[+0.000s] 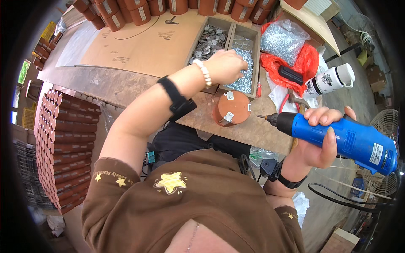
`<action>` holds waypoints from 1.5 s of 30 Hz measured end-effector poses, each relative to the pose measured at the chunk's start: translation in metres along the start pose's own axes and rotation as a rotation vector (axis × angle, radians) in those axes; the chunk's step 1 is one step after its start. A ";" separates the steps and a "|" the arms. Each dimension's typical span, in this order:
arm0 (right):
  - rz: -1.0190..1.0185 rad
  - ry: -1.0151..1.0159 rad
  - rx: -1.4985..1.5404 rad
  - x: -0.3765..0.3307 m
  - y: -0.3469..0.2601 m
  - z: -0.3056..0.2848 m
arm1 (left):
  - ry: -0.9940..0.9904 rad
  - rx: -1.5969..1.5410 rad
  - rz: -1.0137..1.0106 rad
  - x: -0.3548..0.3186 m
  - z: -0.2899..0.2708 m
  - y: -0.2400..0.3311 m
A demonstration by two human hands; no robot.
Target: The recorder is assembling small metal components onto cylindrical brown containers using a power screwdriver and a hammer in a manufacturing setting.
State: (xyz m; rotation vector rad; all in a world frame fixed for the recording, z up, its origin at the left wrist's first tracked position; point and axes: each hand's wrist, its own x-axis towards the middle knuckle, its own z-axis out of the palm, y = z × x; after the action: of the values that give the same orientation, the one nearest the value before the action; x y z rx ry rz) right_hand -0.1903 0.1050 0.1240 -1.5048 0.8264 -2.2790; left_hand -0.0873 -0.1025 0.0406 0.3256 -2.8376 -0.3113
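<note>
My left hand (228, 65) reaches into the right compartment of a wooden tray (231, 36), its fingers curled down among small silver screws (244, 80). Whether it holds any screw is hidden. My right hand (318, 137) grips a blue electric screwdriver (346, 139), bit pointing left, held level beside the bench edge. A round brown wooden piece (232, 107) with two metal brackets rests on the bench between the hands.
The tray's left compartment holds flat metal plates (209, 40). A clear bag of screws (282, 40) lies on a red bag (306, 63), beside a white bottle (329, 80). Brown round pieces are stacked at left (67, 147) and along the far edge (139, 12). Cardboard (147, 42) covers the bench.
</note>
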 end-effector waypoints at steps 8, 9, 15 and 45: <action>-0.011 0.010 -0.048 -0.003 -0.003 -0.006 | -0.188 0.200 -0.144 0.024 0.025 -0.007; -0.006 0.020 -0.041 -0.004 -0.003 -0.007 | -0.189 0.201 -0.146 0.024 0.025 -0.006; 0.012 0.053 -0.021 -0.005 -0.002 -0.006 | -0.189 0.267 -0.115 0.022 0.032 -0.008; -0.082 0.041 0.066 0.001 -0.012 -0.003 | 0.131 -1.231 -0.247 -0.058 -0.031 0.046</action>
State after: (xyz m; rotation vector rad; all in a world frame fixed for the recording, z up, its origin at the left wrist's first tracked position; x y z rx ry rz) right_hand -0.1922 0.1151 0.1311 -1.4941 0.7051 -2.3785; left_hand -0.0326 -0.0493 0.0667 0.3689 -1.9555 -1.8211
